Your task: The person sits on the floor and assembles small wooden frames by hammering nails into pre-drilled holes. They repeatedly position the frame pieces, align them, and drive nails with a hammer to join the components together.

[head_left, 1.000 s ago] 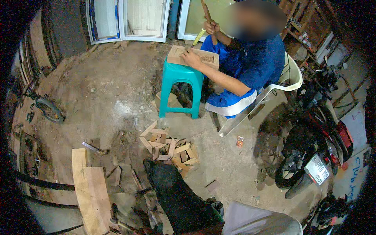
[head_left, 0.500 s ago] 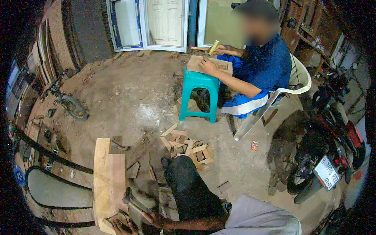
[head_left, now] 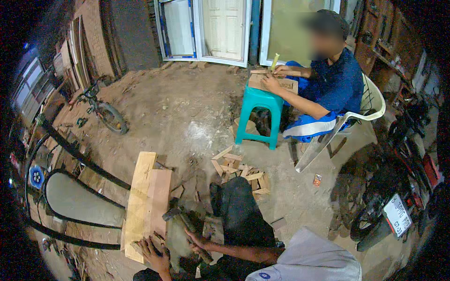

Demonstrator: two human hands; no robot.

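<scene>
Two wooden boards lie side by side at the lower left: a long pale board (head_left: 142, 182) and a shorter pinkish board (head_left: 160, 196). My left hand (head_left: 155, 256) rests on their near end with its fingers spread. A hammer (head_left: 189, 224) is in my right hand (head_left: 198, 240), whose fingers are wrapped round the handle. The hammer's dark head is held just right of the pinkish board, apart from it. Whether anything small lies under my left fingers is hidden.
A black-framed chair (head_left: 84, 199) stands by the boards. Wood offcuts (head_left: 255, 176) are heaped ahead of my knee. Beyond, a co-worker (head_left: 328, 84) holds a yellow-handled tool over a carved wood block (head_left: 287, 85) on a green stool (head_left: 260, 99). A motorcycle (head_left: 375, 210) stands right, a bicycle (head_left: 110, 117) left.
The whole view has shifted right and slightly down. My left hand now shows more fully, spread on the boards. The hammer in my right hand shows more clearly, its head beside the pinkish board.
</scene>
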